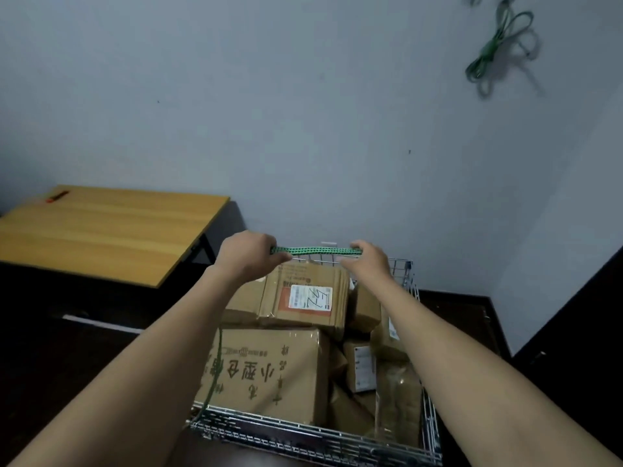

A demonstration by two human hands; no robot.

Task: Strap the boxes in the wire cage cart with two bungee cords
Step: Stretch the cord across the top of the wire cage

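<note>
A wire cage cart (pixel 303 443) stands below me, filled with several brown cardboard boxes (pixel 269 372). I hold a green bungee cord (pixel 317 250) stretched level above the cart's far rim. My left hand (pixel 251 252) grips its left end and my right hand (pixel 367 259) pinches its right end. A darker green cord (pixel 215 365) runs from the cart's near-left rim up along the big printed box toward my left arm, which hides its upper part. The top box (pixel 303 298) carries a white label.
A wooden table (pixel 111 230) with a small orange object (pixel 55 197) stands to the left. More green cords (pixel 495 45) hang on the wall at the upper right. A dark floor surrounds the cart, with a dark panel at the right edge.
</note>
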